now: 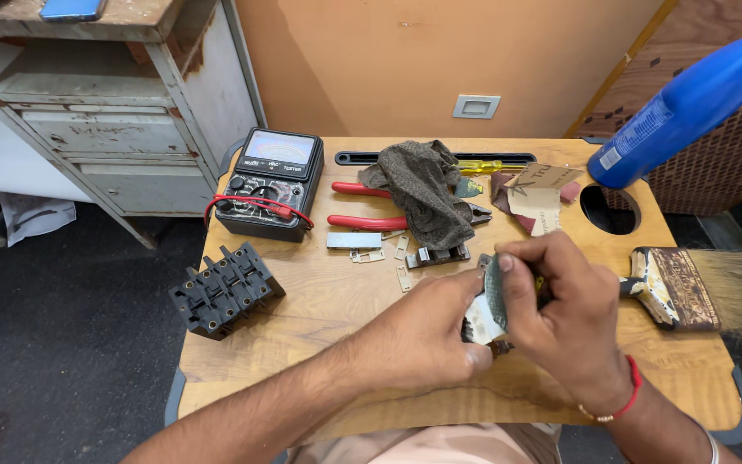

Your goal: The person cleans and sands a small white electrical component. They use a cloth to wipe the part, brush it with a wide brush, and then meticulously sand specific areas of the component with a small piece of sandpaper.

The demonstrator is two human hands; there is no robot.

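analog multimeter [270, 182] – back left | red-handled pliers [367, 206] | paintbrush [697, 290] – right edge | blue spray bottle [689, 107] | black terminal block [225, 290]

Bare wood lies open at my near left, between the black block [226, 290] and my left hand [427, 339]. Far of my hands the way is crowded: small metal plates [380, 251], red pliers [367, 206] and a grey cloth [427, 198] lie close together. The meter [270, 182] blocks the far left. On my right, the brush [697, 290] lies just beside my right hand [564, 314], with the hole [609, 209] and blue bottle [689, 103] beyond it.
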